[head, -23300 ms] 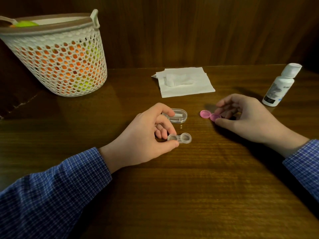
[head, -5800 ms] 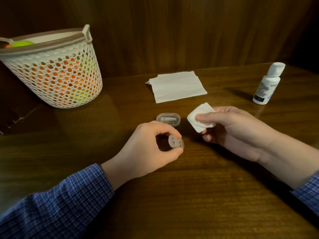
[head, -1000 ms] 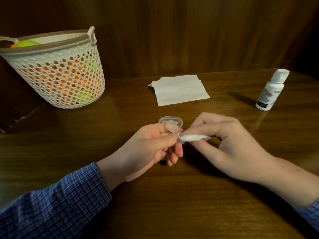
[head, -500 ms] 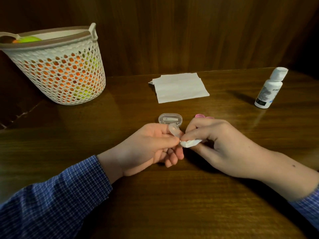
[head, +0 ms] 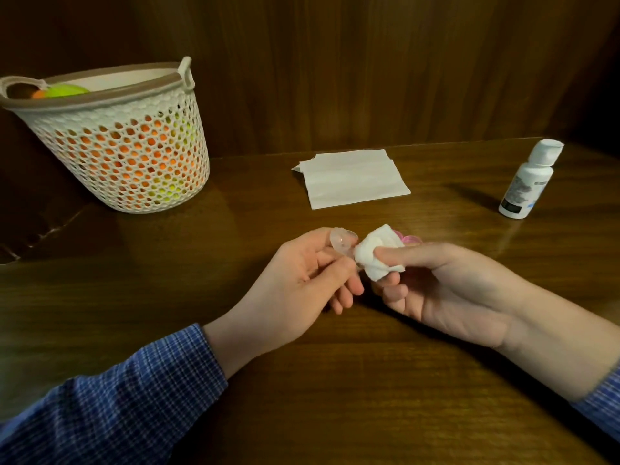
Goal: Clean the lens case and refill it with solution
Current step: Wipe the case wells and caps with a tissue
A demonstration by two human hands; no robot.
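On the wooden desk (head: 335, 397) a mesh basket (head: 120, 156) stands far left. Above the desk's middle, the left hand (head: 295, 283) has its fingers clamped on the clear lens case (head: 342, 241); the right hand (head: 446, 290) pinches a folded tissue (head: 375, 256) against it.
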